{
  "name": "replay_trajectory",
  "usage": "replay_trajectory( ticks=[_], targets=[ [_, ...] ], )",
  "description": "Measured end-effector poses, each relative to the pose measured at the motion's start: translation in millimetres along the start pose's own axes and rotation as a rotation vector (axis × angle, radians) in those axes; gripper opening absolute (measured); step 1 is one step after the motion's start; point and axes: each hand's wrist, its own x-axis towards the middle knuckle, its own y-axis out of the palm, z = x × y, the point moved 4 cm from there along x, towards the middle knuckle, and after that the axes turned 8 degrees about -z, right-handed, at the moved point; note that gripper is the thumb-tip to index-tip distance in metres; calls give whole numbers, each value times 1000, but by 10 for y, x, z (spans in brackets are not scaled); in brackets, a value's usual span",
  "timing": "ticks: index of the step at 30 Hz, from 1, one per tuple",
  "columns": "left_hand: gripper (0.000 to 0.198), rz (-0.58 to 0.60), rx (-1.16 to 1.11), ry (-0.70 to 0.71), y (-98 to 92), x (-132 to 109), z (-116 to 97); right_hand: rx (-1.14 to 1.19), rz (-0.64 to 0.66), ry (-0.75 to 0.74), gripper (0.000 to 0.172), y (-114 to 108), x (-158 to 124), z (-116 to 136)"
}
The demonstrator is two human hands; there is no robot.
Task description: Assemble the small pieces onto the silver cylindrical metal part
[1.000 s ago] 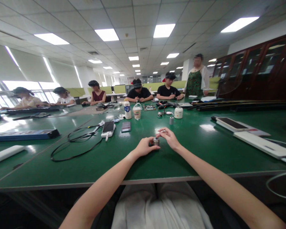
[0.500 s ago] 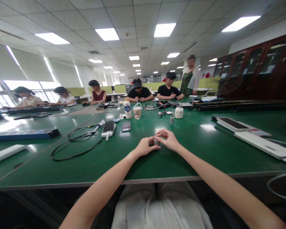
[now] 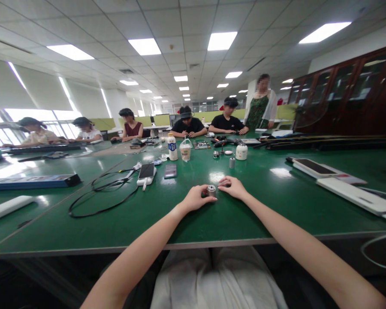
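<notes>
The green table (image 3: 260, 210) bears a cylinder (image 3: 211, 190) near its front edge, a looped cable (image 3: 98, 201) to the left, a phone (image 3: 146, 171), a bottle (image 3: 171, 147), a cup (image 3: 185, 151), a jar (image 3: 241, 151), and a tablet (image 3: 309, 165) at right.

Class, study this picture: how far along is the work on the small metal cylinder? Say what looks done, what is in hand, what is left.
Done: the small metal cylinder stands upright on the green table. In hand: the left hand grips its side; the right hand rests beside it, holding nothing. Left, probably: a second grey cylinder and small metal parts farther back lie untouched.
</notes>
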Motion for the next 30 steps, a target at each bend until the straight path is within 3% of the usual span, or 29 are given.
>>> replay_trajectory(
  ticks=[4,10,18,22,30],
  targets=[
    [40,3,-2,0,-7,1,-15,8,4,-16,19,4,5,27],
    [38,-7,2,-2,-22,-8,-31,142,-75,-147,21,82,-68,336],
    [36,-6,-9,-2,-2,-6,4,227,31,-208,27,286,-230,533],
    [40,4,-24,12,6,-12,-3,180,21,-217,25,261,-239,556],
    [37,-14,-1,-6,-21,-11,-20,128,-131,-198,25,112,-182,560]
  ],
)
